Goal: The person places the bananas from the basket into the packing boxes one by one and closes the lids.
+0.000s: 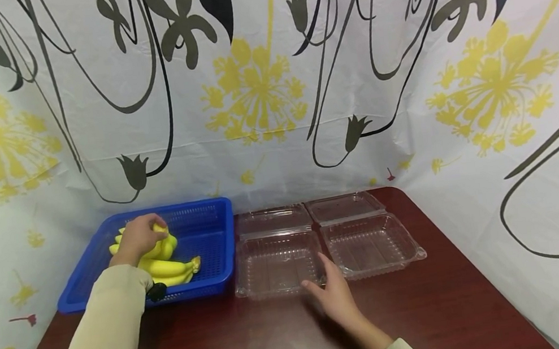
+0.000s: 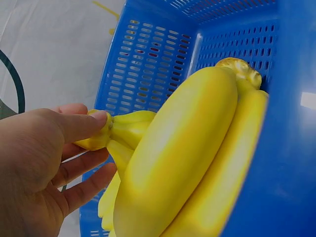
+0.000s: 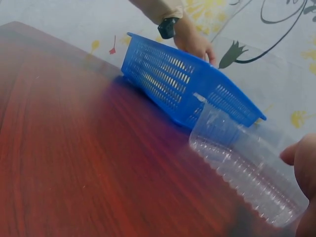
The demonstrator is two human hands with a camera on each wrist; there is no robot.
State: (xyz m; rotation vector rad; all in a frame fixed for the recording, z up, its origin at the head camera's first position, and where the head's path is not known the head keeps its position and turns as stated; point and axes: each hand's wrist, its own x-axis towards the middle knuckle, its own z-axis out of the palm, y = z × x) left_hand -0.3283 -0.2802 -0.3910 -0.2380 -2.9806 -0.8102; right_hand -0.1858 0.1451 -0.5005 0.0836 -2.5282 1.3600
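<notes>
1. Table (image 1: 276, 340) is bearing basket (image 1: 230, 236) on the left, then left box (image 1: 278, 263) and right box (image 1: 369, 244); basket is sitting just beside left box, probably making for a short reach.
2. Right hand (image 1: 335, 294) is hovering at left box's near right corner, thumb and fingers standing apart, pinching nothing. Can't tell if it is touching the rim. Probably it is serving as a steadying hand.
3. Front bunch (image 1: 166, 267) is lying on its side in the near part of basket, not held. Long axis is running roughly left to right, stem end pointing right, toward the boxes.
4. Both boxes are standing open side up, side by side, presumably facing up for access from above.
5. Left hand (image 1: 139, 237) is hanging over basket, thumb and forefinger pinching the stem (image 2: 101, 139) of back bunch (image 2: 130, 132). Likely it is using the handiest hold: narrow, joining all the bananas.
6. Back bunch is sitting in basket beyond front bunch; can't tell if it is bearing on the floor. In left wrist view its stem is pointing left, into the fingertips, bananas fanning rightward; front bunch is partly hiding its long axis.
7. Lids (image 1: 274, 219) are lying folded back toward the curtain (image 1: 268, 167), probably leaving the box mouths uncovered.
</notes>
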